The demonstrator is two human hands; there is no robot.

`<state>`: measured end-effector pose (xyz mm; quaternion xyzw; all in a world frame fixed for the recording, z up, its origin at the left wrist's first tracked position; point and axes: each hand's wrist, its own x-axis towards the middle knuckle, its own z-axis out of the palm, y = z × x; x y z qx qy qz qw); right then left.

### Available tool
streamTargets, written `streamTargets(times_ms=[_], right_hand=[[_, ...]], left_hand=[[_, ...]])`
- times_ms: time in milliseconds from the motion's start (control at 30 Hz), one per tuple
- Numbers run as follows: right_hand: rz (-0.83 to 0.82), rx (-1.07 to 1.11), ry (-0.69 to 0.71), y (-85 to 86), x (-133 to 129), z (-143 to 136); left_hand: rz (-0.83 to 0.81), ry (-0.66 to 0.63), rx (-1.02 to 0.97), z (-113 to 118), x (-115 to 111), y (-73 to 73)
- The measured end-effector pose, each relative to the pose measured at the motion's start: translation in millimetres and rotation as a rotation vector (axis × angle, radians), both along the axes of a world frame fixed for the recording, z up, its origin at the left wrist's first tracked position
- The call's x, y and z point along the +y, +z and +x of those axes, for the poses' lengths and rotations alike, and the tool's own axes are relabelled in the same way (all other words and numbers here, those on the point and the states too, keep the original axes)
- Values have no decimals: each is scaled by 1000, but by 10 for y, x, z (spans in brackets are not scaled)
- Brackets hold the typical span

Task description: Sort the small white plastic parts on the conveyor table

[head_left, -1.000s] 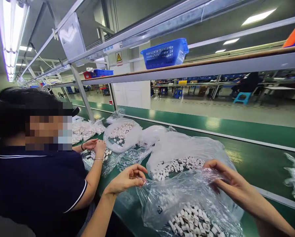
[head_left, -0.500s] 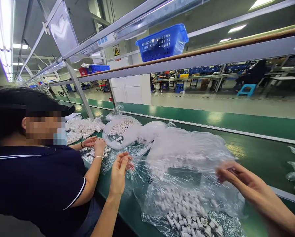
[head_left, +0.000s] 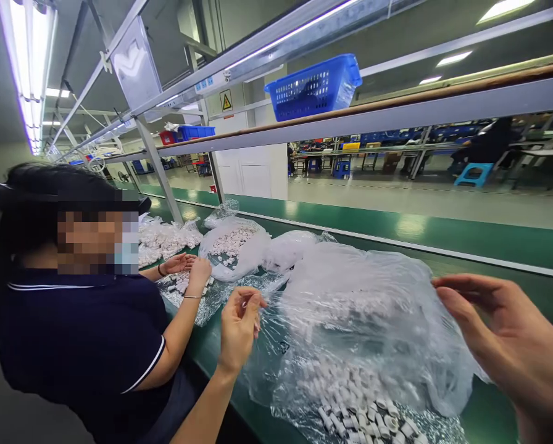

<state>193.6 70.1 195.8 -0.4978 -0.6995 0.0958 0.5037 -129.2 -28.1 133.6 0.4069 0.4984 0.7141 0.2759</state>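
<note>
We held a clear plastic bag of small white plastic rings above the green conveyor belt: L hand pinching its left edge, R hand fingers half curled at its right edge; pinch there unclear. Readable writing: only a yellow triangle warning sign, text too small.

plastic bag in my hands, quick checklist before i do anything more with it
1. Left hand pinching the plastic bag edge: ok.
2. Right hand gripping the other edge: cannot tell; fingers are at the film, contact unclear.
3. Bag lifted and spread between the hands: ok.
4. White parts lying in the bag's bottom on the green belt: ok.
5. Co-worker's hands apart from the bag: ok.
6. Bag free of holes: cannot tell.
</note>
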Motion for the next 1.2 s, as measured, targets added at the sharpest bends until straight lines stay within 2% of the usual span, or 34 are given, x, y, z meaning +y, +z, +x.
streamTargets(times_ms=[33,100,200,233,300,467,533,700,833,1033,1200], right_hand=[[73,-61,81,118,-49,-155],[158,-228,379,323,-146,-518],[199,-489,801,499,-226,-1021],[187,-542,895,529,-229,-1140],[133,-597,994,577,-209,-1284],[45,-649,1032,715,-146,-1269],[31,-658,1030,751,-143,-1222],[-27,-593,1017,763,-186,-1178],[-91,-531,1027,752,-255,-1225],[-41,-550,1035,743,-319,-1326],[-150,-558,1116,787,-270,-1301]], left_hand=[[12,-39,94,34,-3,132],[77,-99,333,122,-5,383],[275,-125,719,225,0,672],[334,-120,805,234,1,737],[392,-88,883,205,-7,822],[421,104,906,-23,-68,888],[431,143,875,-105,-83,897],[384,112,779,-136,-57,902],[451,96,850,-34,-34,925],[454,22,892,30,-40,936],[468,109,902,-100,-7,967]])
